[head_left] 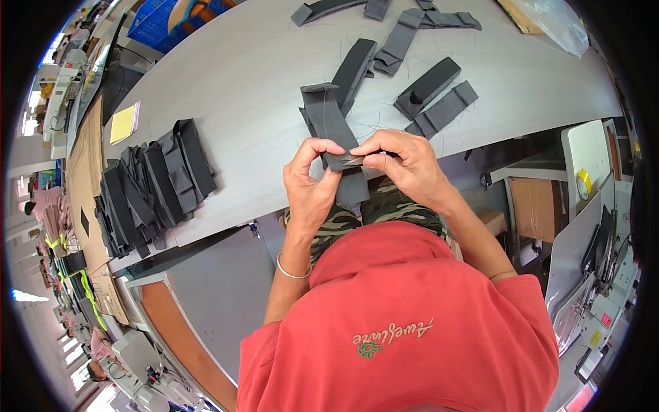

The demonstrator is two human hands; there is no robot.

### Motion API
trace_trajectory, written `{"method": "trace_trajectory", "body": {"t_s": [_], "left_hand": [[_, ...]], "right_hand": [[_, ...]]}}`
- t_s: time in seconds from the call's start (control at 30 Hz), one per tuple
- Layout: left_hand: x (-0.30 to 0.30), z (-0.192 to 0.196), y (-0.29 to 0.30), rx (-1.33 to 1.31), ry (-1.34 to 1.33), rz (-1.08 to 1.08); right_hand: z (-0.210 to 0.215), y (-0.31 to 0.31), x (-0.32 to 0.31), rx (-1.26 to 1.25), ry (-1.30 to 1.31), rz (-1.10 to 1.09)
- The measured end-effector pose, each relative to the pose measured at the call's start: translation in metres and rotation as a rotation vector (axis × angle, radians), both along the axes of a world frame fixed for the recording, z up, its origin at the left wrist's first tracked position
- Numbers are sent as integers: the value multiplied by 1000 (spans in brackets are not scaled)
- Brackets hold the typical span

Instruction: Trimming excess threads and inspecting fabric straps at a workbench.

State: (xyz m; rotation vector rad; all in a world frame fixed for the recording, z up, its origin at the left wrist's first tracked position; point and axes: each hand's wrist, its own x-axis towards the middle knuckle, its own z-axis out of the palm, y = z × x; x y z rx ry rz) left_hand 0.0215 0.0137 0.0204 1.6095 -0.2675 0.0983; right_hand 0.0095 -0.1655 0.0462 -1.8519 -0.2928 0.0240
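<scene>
Near the table's front edge, my left hand point(312, 180) pinches a dark grey fabric strip point(325, 115) between thumb and fingers. The strip lies partly on the table and hangs over its edge toward my lap. My right hand point(406, 165) meets the left at the same spot, its fingers closed on a small metal-tipped tool point(353, 162). The tool's tip touches the cloth; most of its body is hidden in my fingers, so its exact kind is unclear. Loose threads trail from the strip. Just beyond it lies another dark strip point(354, 72).
Several folded dark strips point(161, 182) form a row at the left. More strips point(439, 103) are scattered right and far. A yellow note pad point(124, 123), a blue crate point(152, 26) and a clear plastic bag point(559, 24) sit around the table point(247, 89).
</scene>
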Motion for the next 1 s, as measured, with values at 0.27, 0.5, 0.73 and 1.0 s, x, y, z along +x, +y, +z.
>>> {"method": "trace_trajectory", "body": {"t_s": [0.27,0.5,0.73,1.0], "left_hand": [[-2,-4,-2,-30,38,11],[-2,-8,1,-14,57,0],[-6,-15,3,85,4,-37],[1,-35,9,365,26,284]], "right_hand": [[-9,-1,0,-134,-215,14],[-15,-3,5,214,-11,-93],[-25,4,16,390,358,86],[-18,8,2,159,39,144]]}}
